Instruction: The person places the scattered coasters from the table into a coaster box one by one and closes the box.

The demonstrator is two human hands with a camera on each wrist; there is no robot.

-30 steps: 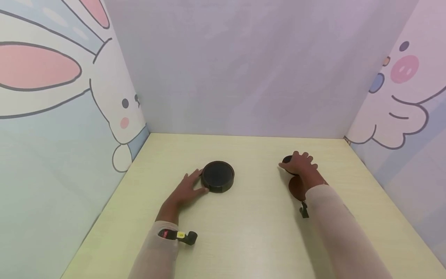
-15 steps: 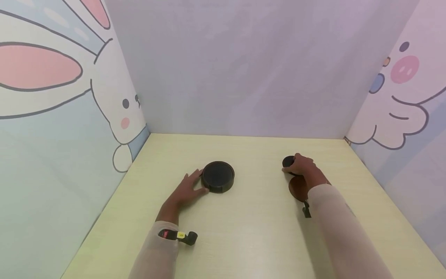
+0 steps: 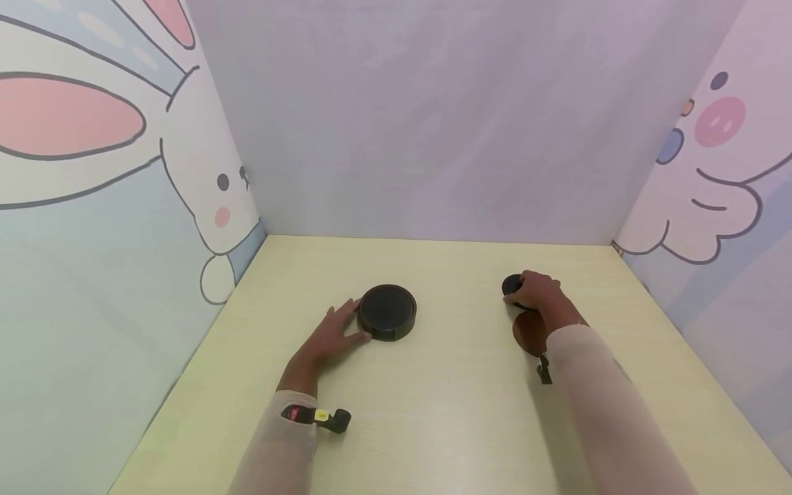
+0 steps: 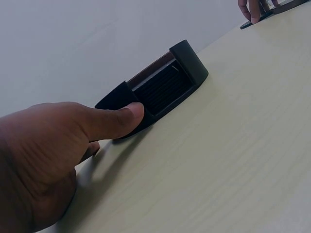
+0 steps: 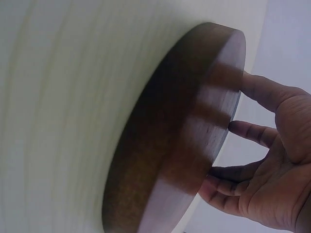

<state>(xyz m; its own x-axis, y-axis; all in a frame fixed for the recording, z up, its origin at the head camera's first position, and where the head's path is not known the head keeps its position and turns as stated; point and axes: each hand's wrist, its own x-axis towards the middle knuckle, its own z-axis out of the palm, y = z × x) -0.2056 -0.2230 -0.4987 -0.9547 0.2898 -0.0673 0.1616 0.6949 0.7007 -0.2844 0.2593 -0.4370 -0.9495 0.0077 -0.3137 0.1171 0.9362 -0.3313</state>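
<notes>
The left hand [image 3: 331, 337] is grasping a round black holder [image 3: 388, 311] by its side, the thumb pressing its wall and the fingers spreading along the far left of it. The holder is sitting flat on the pale wooden table [image 3: 433, 412], left of the middle, and in the left wrist view a notch in its wall is showing dark ridges inside, just beside the thumb.

The right hand [image 3: 541, 292] is pinching a smaller black disc [image 3: 512, 285] well to the right of the holder, the thumb lying at its left edge. A round brown disc [image 3: 529, 333] is lying on the table on the near side of that black disc, partly under the right forearm; the right hand is covering much of this spot, so whether the two discs are touching is hard to say.

Pale sleeves [image 3: 275, 447] are covering both forearms, and a black strap [image 3: 322, 416] with a yellow label is circling the left wrist. Behind the table a plain lilac wall [image 3: 408, 124] is rising, and a cartoon rabbit [image 3: 185, 172] is decorating the left wall.
</notes>
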